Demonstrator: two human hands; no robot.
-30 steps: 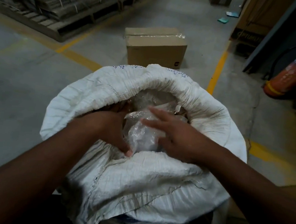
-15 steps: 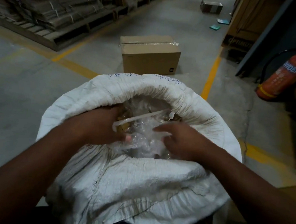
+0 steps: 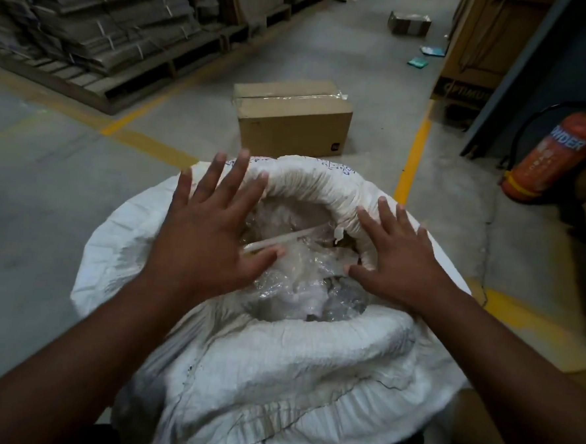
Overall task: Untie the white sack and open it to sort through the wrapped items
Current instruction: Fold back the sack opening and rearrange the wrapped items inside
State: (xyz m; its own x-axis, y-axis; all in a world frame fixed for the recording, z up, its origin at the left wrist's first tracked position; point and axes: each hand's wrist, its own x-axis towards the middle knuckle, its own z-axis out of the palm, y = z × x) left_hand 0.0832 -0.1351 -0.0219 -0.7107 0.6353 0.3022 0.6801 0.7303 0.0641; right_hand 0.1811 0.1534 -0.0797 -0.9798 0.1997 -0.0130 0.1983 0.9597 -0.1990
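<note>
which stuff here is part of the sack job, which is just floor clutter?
Part of the job:
- white sack, mouth rolled open
- plastic-wrapped items inside it
- left hand and right hand, both spread open above the mouth, holding nothing

Just lying about:
- taped cardboard box
- small box farther off
- fire extinguisher
- stacked flat cardboard on pallets

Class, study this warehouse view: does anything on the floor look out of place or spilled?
Yes. Two small teal packets lie loose on the concrete floor beyond the cardboard box, and a fire extinguisher lies tilted rather than mounted.
</note>
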